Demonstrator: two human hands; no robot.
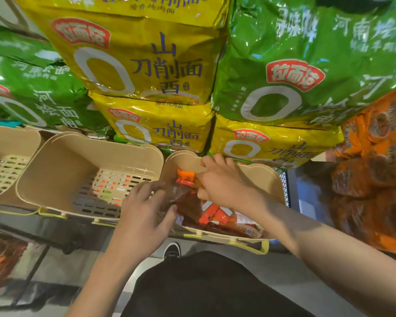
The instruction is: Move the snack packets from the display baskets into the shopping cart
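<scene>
Right hand point(224, 181): orange snack packet point(185, 178) pinched, raised above beige display basket point(264, 177). Left hand point(144, 209): fingers curled beside it; grasp cannot be told.

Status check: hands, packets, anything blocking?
Both hands in right basket: right hand and left hand gripping snack packets. Middle basket emptied. Cart unseen. Nothing blocking.

Both hands point(222, 181) among basket point(261, 177) packets point(212, 212)

Three beige baskets point(87, 156), two hands point(144, 211)
</scene>
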